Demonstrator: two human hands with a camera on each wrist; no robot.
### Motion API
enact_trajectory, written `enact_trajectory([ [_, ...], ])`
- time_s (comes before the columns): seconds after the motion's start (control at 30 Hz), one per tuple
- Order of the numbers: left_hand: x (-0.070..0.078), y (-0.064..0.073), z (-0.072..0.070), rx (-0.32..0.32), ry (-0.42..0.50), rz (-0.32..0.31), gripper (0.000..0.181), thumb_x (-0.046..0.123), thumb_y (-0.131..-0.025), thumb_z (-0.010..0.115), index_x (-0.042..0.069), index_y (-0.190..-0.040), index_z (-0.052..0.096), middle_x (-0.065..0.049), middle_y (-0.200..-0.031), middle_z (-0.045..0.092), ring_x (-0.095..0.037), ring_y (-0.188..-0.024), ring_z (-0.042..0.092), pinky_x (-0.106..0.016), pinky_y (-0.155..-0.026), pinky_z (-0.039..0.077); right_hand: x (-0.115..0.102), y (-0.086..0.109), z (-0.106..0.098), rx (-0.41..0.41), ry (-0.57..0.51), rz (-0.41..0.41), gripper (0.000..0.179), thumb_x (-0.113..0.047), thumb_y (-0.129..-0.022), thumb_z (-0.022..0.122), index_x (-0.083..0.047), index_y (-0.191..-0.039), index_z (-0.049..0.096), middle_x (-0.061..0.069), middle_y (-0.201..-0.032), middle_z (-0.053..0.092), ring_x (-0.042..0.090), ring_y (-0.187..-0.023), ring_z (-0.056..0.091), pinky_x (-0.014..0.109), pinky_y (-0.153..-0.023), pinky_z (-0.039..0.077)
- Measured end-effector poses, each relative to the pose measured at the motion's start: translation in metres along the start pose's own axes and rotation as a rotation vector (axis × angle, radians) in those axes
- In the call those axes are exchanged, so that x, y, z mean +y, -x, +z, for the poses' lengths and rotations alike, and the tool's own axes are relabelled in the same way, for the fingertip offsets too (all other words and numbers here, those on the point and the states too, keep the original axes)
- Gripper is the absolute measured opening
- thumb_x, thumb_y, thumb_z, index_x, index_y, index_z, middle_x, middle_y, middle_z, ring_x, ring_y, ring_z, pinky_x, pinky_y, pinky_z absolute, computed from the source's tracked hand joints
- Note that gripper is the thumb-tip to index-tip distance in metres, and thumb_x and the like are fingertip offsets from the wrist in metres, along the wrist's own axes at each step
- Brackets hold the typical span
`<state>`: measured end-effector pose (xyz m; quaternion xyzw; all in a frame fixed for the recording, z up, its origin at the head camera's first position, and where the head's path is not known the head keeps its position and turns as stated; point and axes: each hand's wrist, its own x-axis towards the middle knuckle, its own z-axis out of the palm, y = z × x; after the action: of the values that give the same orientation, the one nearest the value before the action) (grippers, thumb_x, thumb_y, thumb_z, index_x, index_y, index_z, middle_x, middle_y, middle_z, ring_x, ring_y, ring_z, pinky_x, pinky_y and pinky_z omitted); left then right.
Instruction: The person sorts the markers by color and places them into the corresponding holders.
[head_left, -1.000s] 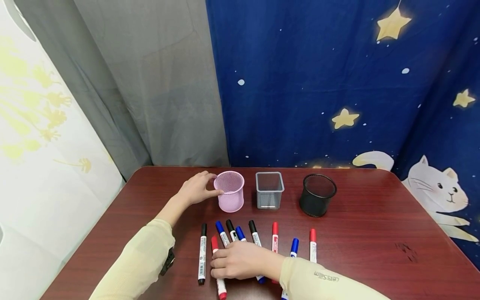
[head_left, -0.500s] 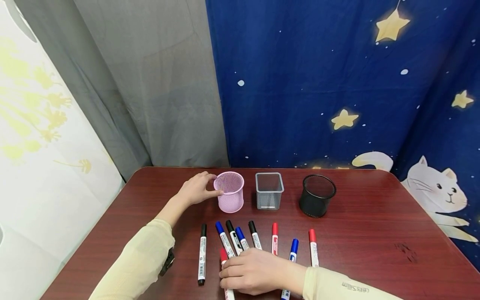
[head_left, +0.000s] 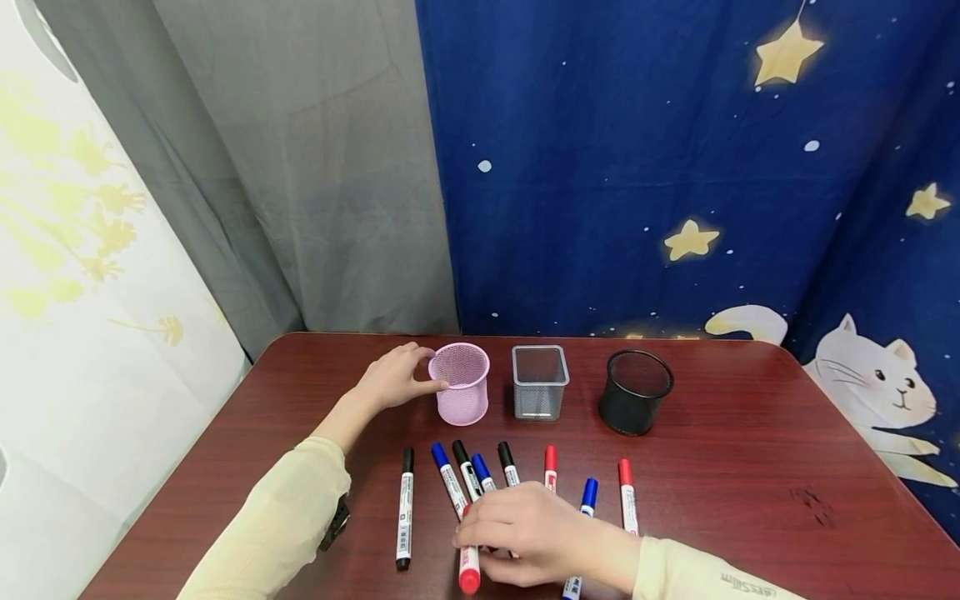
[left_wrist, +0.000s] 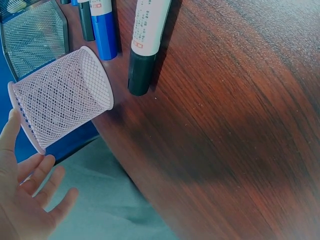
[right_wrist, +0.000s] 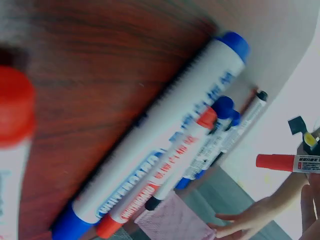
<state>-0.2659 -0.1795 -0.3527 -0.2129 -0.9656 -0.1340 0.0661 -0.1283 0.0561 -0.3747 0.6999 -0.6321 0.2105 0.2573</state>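
My left hand (head_left: 393, 379) reaches to the pink mesh pen holder (head_left: 462, 404), with thumb and a finger holding its rim from the left. In the left wrist view, the other fingers (left_wrist: 45, 185) spread below that rim. The pen holder stands upright near the table's back. At the front, my right hand (head_left: 528, 529) grips a red marker (head_left: 468, 571), raised and tilted with one red end toward me. The same red marker (right_wrist: 275, 161) shows at the right edge of the right wrist view. Several blue and black markers (head_left: 448, 479) lie just behind it, partly covered by the hand.
Right of the pink holder stand a grey square mesh holder (head_left: 538, 396) and a black round one (head_left: 633, 400). A black marker (head_left: 405, 508) lies at the left. Red (head_left: 627, 496) and blue (head_left: 589, 496) markers lie rightward. Curtains (head_left: 360, 208) hang behind the table (head_left: 735, 467).
My right hand has moved rightward with the red marker, which has lifted and tipped its near end up toward me. The left hand stays at the pink pen holder.
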Motion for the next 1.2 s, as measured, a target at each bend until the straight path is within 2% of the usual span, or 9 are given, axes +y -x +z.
enact_trajectory([
  [0.17,0.000,0.000,0.000,-0.002,-0.003,0.000,0.063,0.052,-0.071,0.064,0.008,-0.115,0.056,-0.008,-0.102,0.054,-0.025,-0.097,0.052,-0.045,-0.075,0.043,0.000,-0.007,-0.008,0.113,-0.127,0.125,0.024,-0.015,-0.082,0.054,-0.009,-0.104,0.060,-0.004,-0.093,0.060,0.001,-0.083,0.053,0.012,-0.072,0.040],
  [0.27,0.000,0.000,0.000,-0.003,-0.006,-0.001,0.063,0.053,-0.071,0.064,0.008,-0.115,0.056,-0.008,-0.102,0.054,-0.025,-0.097,0.052,-0.045,-0.075,0.043,0.001,-0.012,-0.011,0.171,-0.180,0.196,0.024,-0.015,-0.081,0.058,-0.008,-0.104,0.060,-0.004,-0.090,0.061,0.001,-0.081,0.054,0.012,-0.070,0.042],
  [0.5,0.000,0.000,-0.001,-0.007,-0.003,-0.005,0.063,0.052,-0.071,0.064,0.008,-0.115,0.056,-0.008,-0.103,0.054,-0.025,-0.098,0.051,-0.045,-0.076,0.043,0.001,-0.030,-0.028,0.299,-0.242,0.323,0.020,-0.014,-0.081,0.061,-0.003,-0.098,0.058,-0.001,-0.081,0.059,0.004,-0.070,0.052,0.012,-0.066,0.042],
  [0.67,0.001,0.000,-0.001,-0.003,0.001,-0.008,0.062,0.052,-0.071,0.065,0.008,-0.115,0.056,-0.008,-0.103,0.054,-0.026,-0.099,0.052,-0.045,-0.076,0.043,0.007,-0.038,-0.037,0.366,-0.295,0.443,0.021,-0.006,-0.078,0.062,0.000,-0.098,0.059,0.003,-0.079,0.060,0.005,-0.065,0.053,0.014,-0.057,0.044],
  [0.87,0.001,0.000,-0.001,-0.003,0.006,-0.011,0.063,0.051,-0.071,0.066,0.007,-0.115,0.056,-0.009,-0.104,0.054,-0.026,-0.098,0.052,-0.045,-0.077,0.043,0.023,-0.038,-0.039,0.431,-0.251,0.569,0.022,-0.002,-0.074,0.063,0.000,-0.096,0.059,0.004,-0.079,0.060,0.009,-0.064,0.056,0.022,-0.053,0.047],
  [0.97,0.001,0.000,-0.001,-0.002,0.008,-0.010,0.063,0.050,-0.071,0.066,0.007,-0.115,0.056,-0.009,-0.104,0.055,-0.026,-0.097,0.052,-0.045,-0.077,0.043,0.037,-0.033,-0.034,0.436,-0.209,0.617,0.022,-0.008,-0.076,0.064,-0.002,-0.098,0.061,0.002,-0.081,0.060,0.009,-0.066,0.056,0.020,-0.056,0.046],
  [1.2,0.000,0.000,0.000,-0.012,0.009,-0.016,0.063,0.050,-0.072,0.065,0.007,-0.116,0.055,-0.010,-0.105,0.054,-0.026,-0.099,0.051,-0.045,-0.078,0.043,0.062,-0.038,-0.038,0.428,-0.172,0.772,0.026,-0.014,-0.078,0.065,-0.006,-0.103,0.062,-0.002,-0.087,0.061,0.007,-0.068,0.057,0.024,-0.057,0.048],
])
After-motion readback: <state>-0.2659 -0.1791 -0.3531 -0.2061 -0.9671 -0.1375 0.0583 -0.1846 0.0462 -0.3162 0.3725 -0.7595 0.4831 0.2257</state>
